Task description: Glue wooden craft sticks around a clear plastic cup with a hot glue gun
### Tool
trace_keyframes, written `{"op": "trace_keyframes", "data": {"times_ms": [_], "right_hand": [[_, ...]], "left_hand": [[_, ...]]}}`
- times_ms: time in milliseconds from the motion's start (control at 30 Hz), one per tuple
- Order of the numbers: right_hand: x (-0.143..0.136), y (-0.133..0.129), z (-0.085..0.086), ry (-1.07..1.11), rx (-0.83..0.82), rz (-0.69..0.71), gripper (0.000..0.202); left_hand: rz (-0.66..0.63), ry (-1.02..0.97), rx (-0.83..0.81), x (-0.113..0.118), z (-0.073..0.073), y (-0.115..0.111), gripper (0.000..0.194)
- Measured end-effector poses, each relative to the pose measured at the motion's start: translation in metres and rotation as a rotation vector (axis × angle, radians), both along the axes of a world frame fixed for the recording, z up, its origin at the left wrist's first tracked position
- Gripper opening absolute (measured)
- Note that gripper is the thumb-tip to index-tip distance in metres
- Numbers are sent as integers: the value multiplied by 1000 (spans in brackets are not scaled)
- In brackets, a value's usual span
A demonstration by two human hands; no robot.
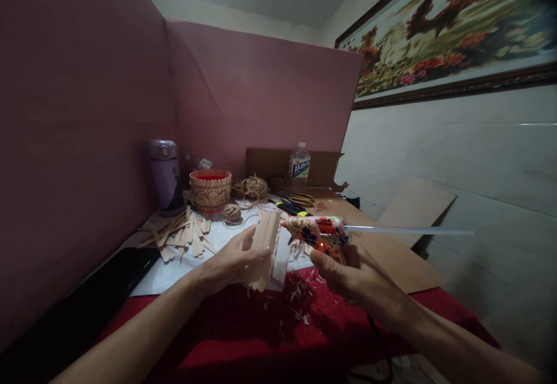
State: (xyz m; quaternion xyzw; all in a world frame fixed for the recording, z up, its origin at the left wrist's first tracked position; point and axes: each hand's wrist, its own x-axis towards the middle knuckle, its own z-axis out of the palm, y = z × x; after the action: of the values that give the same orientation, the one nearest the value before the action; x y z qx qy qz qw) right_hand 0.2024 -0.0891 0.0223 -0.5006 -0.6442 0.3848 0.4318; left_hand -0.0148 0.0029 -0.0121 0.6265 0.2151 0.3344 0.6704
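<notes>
My left hand [232,259] is closed around a clear plastic box [279,265] with wooden craft sticks [266,239] standing side by side along its face. In my right hand [348,271] is a glue gun [317,234] with a flowered cover and a small lit orange light. A long clear glue stick [404,230] juts from its back end. The gun's nozzle points left, close to the upper edge of the box; whether it touches cannot be told. Part of the box is hidden by the sticks and my fingers.
Loose craft sticks [187,233] lie in a pile at left. Behind stand a purple flask [165,175], a stick-covered pot [211,192], twine [253,188] and a bottle [300,166]. A cutter [289,208] and scissors [301,199] lie mid-table. Wood shavings litter the red cloth [243,337].
</notes>
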Motion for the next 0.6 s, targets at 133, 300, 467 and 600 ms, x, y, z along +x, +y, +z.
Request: {"op": "trace_keyframes", "data": {"times_ms": [133, 300, 467, 600], "right_hand": [[0, 0, 1, -1, 12, -14, 42], [1, 1, 0, 8, 20, 5, 42], [2, 0, 1, 2, 36, 5, 42], [1, -1, 3, -32, 63, -4, 45]], "left_hand": [[-5, -7, -17, 0, 0, 0, 65], [-9, -11, -22, -1, -2, 2, 67], [-23, -26, -23, 0, -2, 2, 65], [-39, -46, -16, 0, -3, 2, 62]]}}
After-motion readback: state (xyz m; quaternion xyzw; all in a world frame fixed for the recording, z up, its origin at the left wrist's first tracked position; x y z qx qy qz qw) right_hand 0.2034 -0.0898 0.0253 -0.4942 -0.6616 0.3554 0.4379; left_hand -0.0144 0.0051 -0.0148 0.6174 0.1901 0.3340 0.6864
